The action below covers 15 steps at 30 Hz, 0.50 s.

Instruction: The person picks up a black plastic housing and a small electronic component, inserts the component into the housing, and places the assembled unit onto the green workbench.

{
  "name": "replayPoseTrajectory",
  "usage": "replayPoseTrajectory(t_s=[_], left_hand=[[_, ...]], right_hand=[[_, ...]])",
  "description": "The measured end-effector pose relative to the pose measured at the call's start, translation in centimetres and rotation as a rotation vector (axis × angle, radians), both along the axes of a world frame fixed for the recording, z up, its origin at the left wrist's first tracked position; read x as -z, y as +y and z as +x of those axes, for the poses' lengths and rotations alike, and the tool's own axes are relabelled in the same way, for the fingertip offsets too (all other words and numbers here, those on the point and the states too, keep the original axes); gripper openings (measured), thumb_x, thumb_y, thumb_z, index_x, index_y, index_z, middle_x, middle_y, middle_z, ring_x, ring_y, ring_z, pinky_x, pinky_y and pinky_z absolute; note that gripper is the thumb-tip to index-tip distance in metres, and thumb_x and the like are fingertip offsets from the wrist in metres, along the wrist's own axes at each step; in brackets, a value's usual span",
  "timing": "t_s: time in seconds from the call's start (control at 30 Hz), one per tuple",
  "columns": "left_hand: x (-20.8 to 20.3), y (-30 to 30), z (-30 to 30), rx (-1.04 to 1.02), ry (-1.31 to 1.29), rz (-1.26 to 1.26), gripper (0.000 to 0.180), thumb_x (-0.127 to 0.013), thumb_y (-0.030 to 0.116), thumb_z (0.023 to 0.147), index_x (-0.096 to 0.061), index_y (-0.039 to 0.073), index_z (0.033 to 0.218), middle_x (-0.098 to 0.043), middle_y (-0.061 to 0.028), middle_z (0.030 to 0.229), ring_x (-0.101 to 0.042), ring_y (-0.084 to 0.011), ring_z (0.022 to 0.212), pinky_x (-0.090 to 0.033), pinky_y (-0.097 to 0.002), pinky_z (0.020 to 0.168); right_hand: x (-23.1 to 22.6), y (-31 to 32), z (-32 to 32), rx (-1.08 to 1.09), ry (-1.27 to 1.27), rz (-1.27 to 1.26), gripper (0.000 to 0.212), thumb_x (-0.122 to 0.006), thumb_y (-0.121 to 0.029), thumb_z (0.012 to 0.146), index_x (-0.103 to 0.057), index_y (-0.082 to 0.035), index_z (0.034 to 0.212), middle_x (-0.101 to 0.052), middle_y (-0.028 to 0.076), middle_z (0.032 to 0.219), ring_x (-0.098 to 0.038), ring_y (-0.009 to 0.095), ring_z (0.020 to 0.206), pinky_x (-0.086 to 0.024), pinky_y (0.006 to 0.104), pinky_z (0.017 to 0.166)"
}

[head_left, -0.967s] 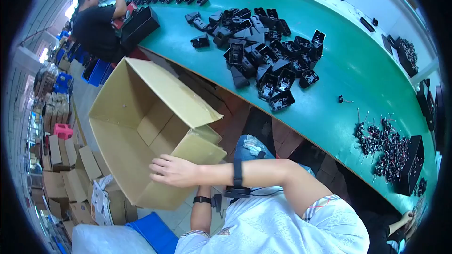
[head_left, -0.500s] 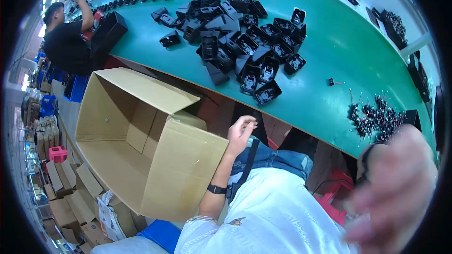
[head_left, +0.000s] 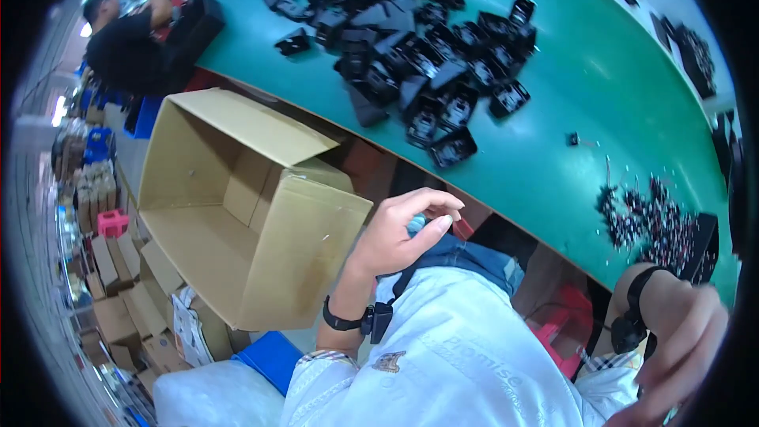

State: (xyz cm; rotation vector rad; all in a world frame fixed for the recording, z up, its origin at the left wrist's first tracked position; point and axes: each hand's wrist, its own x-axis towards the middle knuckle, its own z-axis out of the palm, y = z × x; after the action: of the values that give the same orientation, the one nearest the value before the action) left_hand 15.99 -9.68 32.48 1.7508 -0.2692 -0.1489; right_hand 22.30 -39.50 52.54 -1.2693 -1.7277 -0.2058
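My left hand [head_left: 407, 229] hangs in front of the table edge, beside the open carton. Its fingers are loosely curved, the thumb stands apart from them, and nothing shows held. My right hand [head_left: 684, 352] is close to the camera at the lower right, bent and partly blurred; whether it holds anything is unclear. Nearest to it on the table lies a heap of small black parts with thin wires [head_left: 652, 221]. One loose wired part [head_left: 573, 139] sits apart from that heap. Farther off, a pile of black plastic housings [head_left: 411, 55] covers the middle of the green table [head_left: 545, 166].
A large open cardboard carton [head_left: 308, 257] stands to my left against the table edge. Behind it are more flattened cartons [head_left: 138, 316] and a blue bin [head_left: 273, 360]. A person in black [head_left: 126, 55] works at the far left beside a black box [head_left: 194, 28]. A pink stool [head_left: 565, 328] is under the table.
My left hand has risen nearer, its fingers now more curved. The right hand has dropped lower and drawn back from the camera. The whole view has shifted slightly.
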Motion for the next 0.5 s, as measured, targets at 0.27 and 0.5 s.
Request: replayPoseTrajectory(t_s=[0.27,0.5], left_hand=[[-12.7,7.7,21.8,-0.314,-0.417,0.020,0.028,-0.065,0.022,0.096,-0.071,-0.002,0.109,-0.073,-0.0110,0.089,-0.069,-0.0161,0.083,-0.055,-0.0279,0.078],[-2.5,12.5,41.7,0.013,-0.332,1.047,0.060,-0.070,0.041,0.091,-0.056,0.014,0.142,-0.062,-0.0268,0.127,-0.060,-0.0422,0.121,-0.049,-0.0482,0.105]], right_hand=[[16.6,-1.8,28.1,0.836,0.746,-0.243,0.046,-0.053,-0.043,0.106,-0.066,-0.010,0.136,-0.068,0.007,0.132,-0.061,0.018,0.124,-0.046,0.0353,0.103],[27.3,0.8,37.2,0.846,1.167,-0.292,0.049,-0.049,-0.044,0.108,-0.062,-0.009,0.140,-0.065,0.008,0.138,-0.060,0.022,0.130,-0.042,0.0369,0.109]])
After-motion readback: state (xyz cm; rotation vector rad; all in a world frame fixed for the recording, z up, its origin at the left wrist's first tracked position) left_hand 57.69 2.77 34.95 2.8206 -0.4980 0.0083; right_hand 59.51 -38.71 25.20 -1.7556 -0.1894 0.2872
